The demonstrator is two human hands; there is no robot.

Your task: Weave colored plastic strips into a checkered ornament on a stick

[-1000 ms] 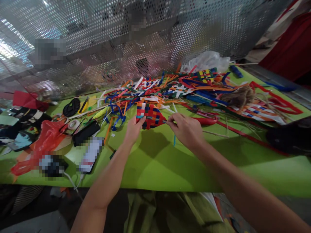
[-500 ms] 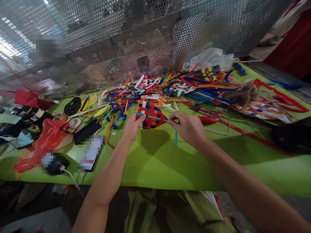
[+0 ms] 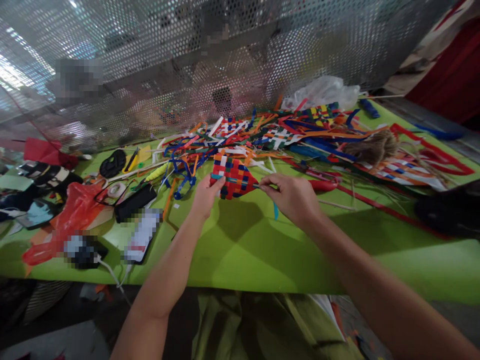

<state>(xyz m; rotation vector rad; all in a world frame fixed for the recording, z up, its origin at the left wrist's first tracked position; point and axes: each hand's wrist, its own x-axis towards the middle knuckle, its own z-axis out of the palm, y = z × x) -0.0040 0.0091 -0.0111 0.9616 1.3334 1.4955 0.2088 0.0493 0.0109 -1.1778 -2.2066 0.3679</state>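
A small woven piece point(image 3: 235, 176) of red, blue, orange, white and green strips hangs above the table, narrowing to a point on its right. My left hand point(image 3: 205, 195) grips its left edge, thumb on top and the other fingers hidden behind. At the pointed end, my right hand point(image 3: 288, 196) pinches a thin strip that comes out of the weave. A light blue strip point(image 3: 276, 211) dangles below those fingers, and blue also shows across the woven face. Whether both belong to one strip I cannot tell.
Behind lies a heap of coloured strips point(image 3: 225, 140) with other woven pieces and a clear plastic bag point(image 3: 324, 92). On the left are a phone point(image 3: 144, 235), a black case point(image 3: 135, 203), a tape roll point(image 3: 116, 189) and a red plastic bag point(image 3: 77, 215). A perforated metal panel point(image 3: 157, 75) rises behind.
The end of the light blue strip has risen slightly and swung right. My right fingers have shifted a little at the woven point. The left hand keeps its hold.
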